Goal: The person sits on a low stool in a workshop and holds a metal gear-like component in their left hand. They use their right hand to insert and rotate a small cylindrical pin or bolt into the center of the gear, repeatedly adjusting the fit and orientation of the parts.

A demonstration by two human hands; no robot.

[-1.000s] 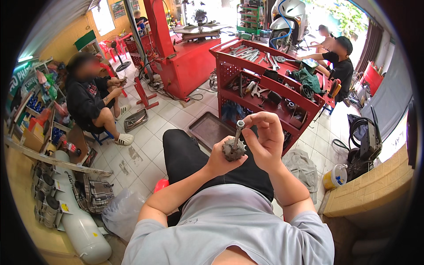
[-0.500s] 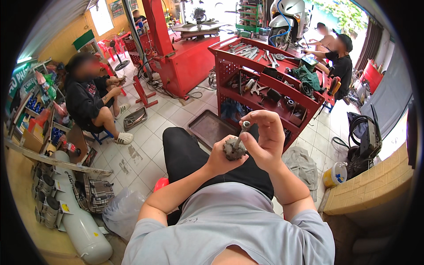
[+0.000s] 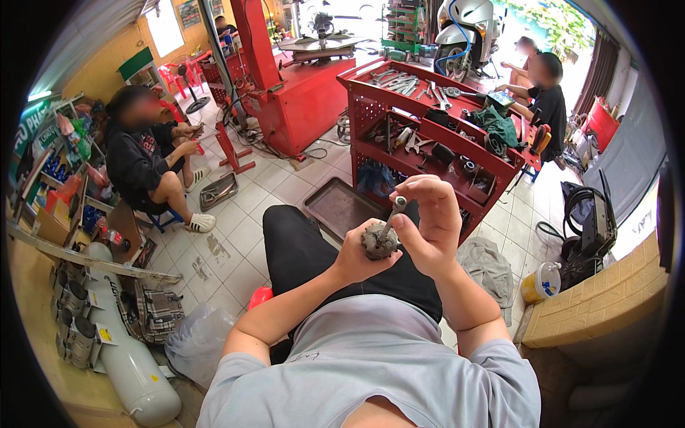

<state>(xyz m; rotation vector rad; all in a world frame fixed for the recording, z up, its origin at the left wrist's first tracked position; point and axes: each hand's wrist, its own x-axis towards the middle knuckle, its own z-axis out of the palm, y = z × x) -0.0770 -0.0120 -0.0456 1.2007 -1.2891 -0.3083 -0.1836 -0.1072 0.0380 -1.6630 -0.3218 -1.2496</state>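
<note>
The left hand was clamped round a grey toothed metal part, holding it above the lap, over the dark trousers. A metal rod with a round, hollow-looking head rose from the part, tilted toward the right. The right hand was just beside the left, its thumb and forefinger at the upper end of the rod and its other fingers curled clear; how firmly it gripped, I could not tell. Beyond the hands stood a red tool cart. On its top, wrenches lay in a row toward the left end, and a green cloth was heaped near the right end, where tools with orange handles stood at the edge. Its lower shelf carried sockets and other small parts. A shallow dark tray lay on the tiled floor near the cart's lower left corner, and a grey cloth lay crumpled to the right of the lap. Farther left, a person in black sat low on a blue stool; another person sat beyond the cart's right end.
</note>
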